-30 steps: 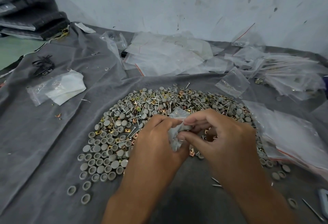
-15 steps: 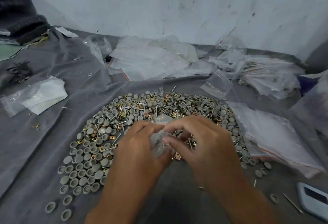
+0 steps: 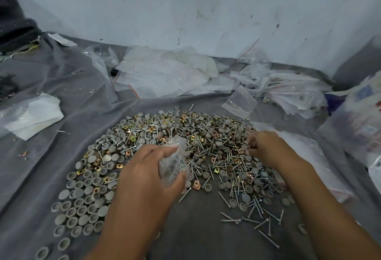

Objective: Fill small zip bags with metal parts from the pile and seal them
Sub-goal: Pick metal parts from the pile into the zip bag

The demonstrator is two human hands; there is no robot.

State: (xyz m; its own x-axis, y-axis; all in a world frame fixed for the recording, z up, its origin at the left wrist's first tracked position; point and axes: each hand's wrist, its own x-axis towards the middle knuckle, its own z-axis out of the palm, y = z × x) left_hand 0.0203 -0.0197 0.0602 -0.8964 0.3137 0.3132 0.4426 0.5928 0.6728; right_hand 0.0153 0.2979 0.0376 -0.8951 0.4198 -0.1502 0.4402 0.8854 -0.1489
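Apart now, those hands: half a second ago both worked one bag together at centre, and the right hand has swung out to the right side of the pile while the left hand keeps the bag alone. Nearest us, loose nails lie scattered on the grey cloth, with grey caps fanned out at lower left. Left fingers and thumb curl round the small bag, holding it just above the pile's near edge, nails showing through the clear plastic. Right fingers are curled down into the parts, fingertips blurred, so I cannot tell whether they pinch anything. Caps, nails and brassy square clips mix thickly through the pile beyond. To the right lies a stack of flat bags. Further back, one small bag sits just past the pile, and behind it a drift of empty bags spreads along the foot of the white wall.
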